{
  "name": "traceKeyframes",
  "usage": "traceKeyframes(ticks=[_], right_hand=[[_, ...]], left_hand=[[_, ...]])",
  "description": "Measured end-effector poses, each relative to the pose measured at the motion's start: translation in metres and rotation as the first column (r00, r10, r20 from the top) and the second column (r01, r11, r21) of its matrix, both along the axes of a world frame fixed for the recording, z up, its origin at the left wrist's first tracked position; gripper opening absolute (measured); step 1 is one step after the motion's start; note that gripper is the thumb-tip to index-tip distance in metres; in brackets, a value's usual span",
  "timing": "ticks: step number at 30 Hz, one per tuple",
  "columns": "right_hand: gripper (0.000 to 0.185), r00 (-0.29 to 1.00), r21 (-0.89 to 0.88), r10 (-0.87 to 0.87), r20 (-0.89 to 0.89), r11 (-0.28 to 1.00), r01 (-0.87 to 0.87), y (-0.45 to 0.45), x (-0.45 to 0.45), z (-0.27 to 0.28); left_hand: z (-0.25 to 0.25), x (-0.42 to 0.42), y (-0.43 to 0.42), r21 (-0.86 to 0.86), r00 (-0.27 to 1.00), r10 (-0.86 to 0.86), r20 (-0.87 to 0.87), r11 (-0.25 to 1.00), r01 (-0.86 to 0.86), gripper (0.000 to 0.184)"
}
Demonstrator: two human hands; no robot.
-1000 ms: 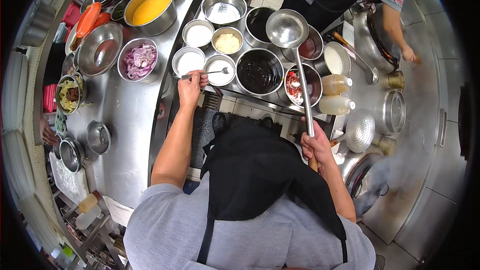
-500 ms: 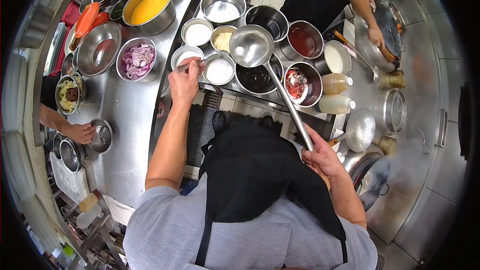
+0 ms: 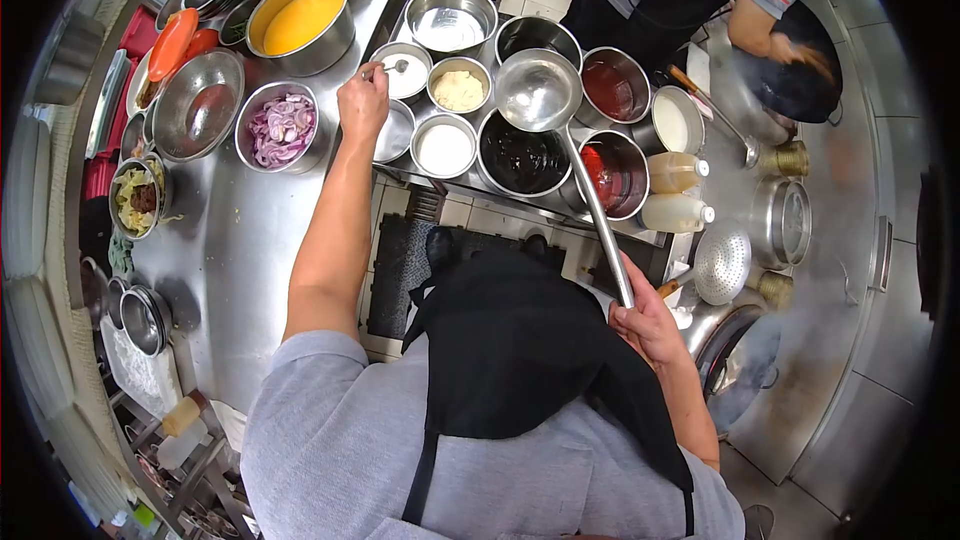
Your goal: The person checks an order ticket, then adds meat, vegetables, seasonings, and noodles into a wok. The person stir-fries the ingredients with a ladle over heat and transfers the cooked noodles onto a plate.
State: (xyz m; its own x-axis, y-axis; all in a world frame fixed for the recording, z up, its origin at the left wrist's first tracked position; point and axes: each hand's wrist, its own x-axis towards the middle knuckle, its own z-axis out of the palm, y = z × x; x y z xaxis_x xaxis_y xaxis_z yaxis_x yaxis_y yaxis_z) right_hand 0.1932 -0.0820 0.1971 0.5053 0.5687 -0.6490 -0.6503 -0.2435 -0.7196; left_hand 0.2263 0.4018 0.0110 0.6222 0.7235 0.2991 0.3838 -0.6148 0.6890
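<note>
Pinching the slim handle of the small spoon (image 3: 402, 65), my left grip (image 3: 363, 100) is closing at the fingertips, and the spoon's tip is dipping into the white seasoning (image 3: 396, 83), to the left of and beyond the pot of dark sauce (image 3: 491, 180). My right grip (image 3: 650, 323) is wrapping the ladle (image 3: 539, 90) near the end of its handle, to the right of that pot and nearer me.

Because I am holding the ladle so far back, its heavy head could be tipping or sagging, knocking a rim or dropping into the dark sauce. With only a fingertip pinch, the spoon could be twisting and spilling grains into the minced garlic (image 3: 458, 89), which is sitting between the seasoning and the dark-sauce pot.

The ladle is looking broad, round and silvery, its long metal shaft slanting back towards me. Its bowl is hanging over the far rim of the dark-sauce pot; whether it is touching, I cannot tell. The spoon's little tip is showing grey against the white, and I cannot tell how much it is carrying.
</note>
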Motion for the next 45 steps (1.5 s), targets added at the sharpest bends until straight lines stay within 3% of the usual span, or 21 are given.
traceKeyframes(ticks=[2,6,8,9,18,21,22,24,27,36,38,39,40,45], right_hand=[[0.085,1.0,-0.008,-0.014,0.015,1.0,0.015,0.001,-0.001,0.002],[0.086,0.999,-0.02,-0.03,0.036,0.999,0.031,-0.002,-0.002,0.005],[0.086,0.998,-0.021,-0.048,0.035,0.999,0.049,-0.002,-0.003,0.006],[0.086,0.998,-0.031,-0.047,0.045,0.998,0.048,-0.002,-0.002,0.008],[0.085,0.997,-0.059,-0.046,0.061,0.997,0.05,-0.005,0.0,0.01],[0.085,0.997,-0.046,-0.042,0.06,0.998,0.045,-0.004,0.002,0.007],[0.085,0.997,-0.037,-0.046,0.054,0.998,0.048,-0.004,0.002,0.007],[0.085,0.998,-0.039,-0.031,0.053,0.999,0.034,-0.003,0.004,0.007],[0.084,0.998,-0.051,-0.007,0.055,0.999,0.01,0.005,0.006,0.014],[0.085,0.996,-0.017,0.091,-0.004,0.996,-0.091,0.02,0.011,0.012],[0.085,0.995,-0.002,0.094,-0.032,0.996,-0.094,0.022,0.01,0.013],[0.085,0.995,-0.001,0.093,-0.033,0.996,-0.093,0.022,0.009,0.013],[0.085,0.995,-0.001,0.091,-0.031,0.996,-0.091,0.022,0.009,0.014],[0.084,0.999,-0.011,0.04,-0.011,0.999,-0.04,0.013,0.003,0.013]], left_hand=[[-0.009,0.005,0.001,-0.06,0.997,-0.03,0.069,0.998,0.034,0.028],[-0.018,0.006,0.003,-0.19,0.998,-0.046,0.035,0.98,0.052,0.033],[-0.02,0.007,0.001,-0.428,0.985,0.022,0.169,0.902,0.053,0.031],[-0.019,0.006,0.001,-0.468,0.986,0.022,0.166,0.882,0.059,0.032],[-0.031,-0.012,-0.008,-0.596,0.96,0.075,0.27,0.796,0.106,0.03],[-0.047,-0.019,-0.008,-0.777,0.87,0.278,0.408,0.606,0.171,0.027],[-0.052,-0.021,-0.007,-0.776,0.869,0.278,0.408,0.607,0.17,0.027],[-0.052,-0.025,-0.008,-0.851,0.809,0.413,0.418,0.49,0.189,0.027],[-0.043,-0.028,-0.007,-0.864,0.782,0.467,0.413,0.473,0.173,0.027],[0.05,-0.036,-0.047,-0.765,0.79,0.283,0.544,0.555,0.328,0.028],[0.057,-0.031,-0.06,-0.586,0.895,0.037,0.445,0.767,0.26,0.03],[0.052,-0.027,-0.062,-0.543,0.931,0.031,0.365,0.819,0.186,0.03],[0.043,-0.023,-0.061,-0.524,0.965,0.02,0.261,0.843,0.124,0.03],[0.0,-0.004,-0.06,-0.326,0.994,-0.08,0.072,0.94,0.1,0.032]])
